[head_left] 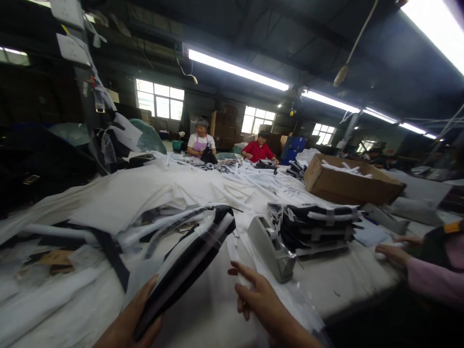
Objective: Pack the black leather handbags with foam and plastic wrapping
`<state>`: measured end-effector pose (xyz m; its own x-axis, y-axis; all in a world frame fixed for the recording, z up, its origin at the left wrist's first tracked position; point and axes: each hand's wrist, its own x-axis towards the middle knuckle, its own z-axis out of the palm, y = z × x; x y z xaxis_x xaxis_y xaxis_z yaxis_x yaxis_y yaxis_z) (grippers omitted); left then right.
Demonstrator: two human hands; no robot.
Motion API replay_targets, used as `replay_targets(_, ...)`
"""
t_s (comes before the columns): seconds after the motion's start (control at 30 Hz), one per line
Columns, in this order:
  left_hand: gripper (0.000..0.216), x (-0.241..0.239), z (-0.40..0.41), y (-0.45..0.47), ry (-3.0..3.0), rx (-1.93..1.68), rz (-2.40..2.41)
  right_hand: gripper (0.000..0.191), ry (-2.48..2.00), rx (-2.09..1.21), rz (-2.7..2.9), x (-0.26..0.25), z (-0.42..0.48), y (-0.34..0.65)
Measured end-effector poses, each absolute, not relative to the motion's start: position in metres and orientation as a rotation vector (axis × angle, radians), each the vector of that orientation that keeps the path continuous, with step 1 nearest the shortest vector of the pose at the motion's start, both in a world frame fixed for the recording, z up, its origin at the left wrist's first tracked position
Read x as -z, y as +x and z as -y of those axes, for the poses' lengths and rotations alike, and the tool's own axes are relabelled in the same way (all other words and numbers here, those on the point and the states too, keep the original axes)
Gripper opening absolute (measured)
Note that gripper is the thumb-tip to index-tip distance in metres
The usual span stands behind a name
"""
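My left hand is closed on the near end of a flat black garment in a clear plastic bag, which tilts up and away over the table. My right hand hovers just right of the bag with its fingers spread, holding nothing. A grey tape dispenser stands just beyond my right hand. Behind it lies a stack of bagged black garments.
White fabric and plastic bags cover the long table. A cardboard box sits at the right. A co-worker's hands and pink sleeve reach in from the right. Two people work at the far end.
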<state>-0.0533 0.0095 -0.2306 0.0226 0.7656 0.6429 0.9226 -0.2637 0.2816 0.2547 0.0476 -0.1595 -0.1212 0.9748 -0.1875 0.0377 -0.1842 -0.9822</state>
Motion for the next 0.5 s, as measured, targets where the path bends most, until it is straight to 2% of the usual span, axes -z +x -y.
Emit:
replay_targets(0.07, 0.065, 0.217, -0.004, -0.046, -1.997, 1.030, 1.889, 0.062, -1.147, -1.590, 0.873, 0.184, -0.032, 0.226)
replay_targets(0.1, 0.064, 0.211, -0.001, -0.043, -1.976, 1.015, 1.908, 0.072, -1.085, -1.687, 0.718, 0.196, -0.025, 0.214)
replay_targets(0.2, 0.059, 0.201, 0.001, -0.037, -1.951, 0.979, 1.887, 0.119, -0.986, -1.964, 0.591, 0.217, -0.007, 0.196)
replay_targets(0.27, 0.057, 0.199, 0.002, -0.036, -1.968, 0.940, 1.874, 0.132, -1.042, -2.067, 0.773, 0.217, 0.001, 0.203)
replay_targets(0.3, 0.055, 0.199, 0.002, -0.035, -1.974, 0.928, 1.871, 0.129, -1.111, -2.071, 0.908, 0.212, 0.003, 0.211)
replay_targets(0.37, 0.053, 0.199, 0.003, -0.033, -1.998, 0.919, 1.854, 0.107, -1.337, -1.937, 1.217, 0.200, 0.002, 0.230)
replay_targets(0.4, 0.052, 0.200, 0.004, -0.032, -2.008, 0.919, 1.841, 0.094, -1.458, -1.772, 1.400, 0.193, 0.000, 0.238)
replay_targets(0.5, 0.052, 0.202, 0.005, -0.028, -2.038, 0.922, 1.801, 0.056, -1.642, -0.973, 1.887, 0.181, -0.012, 0.250)
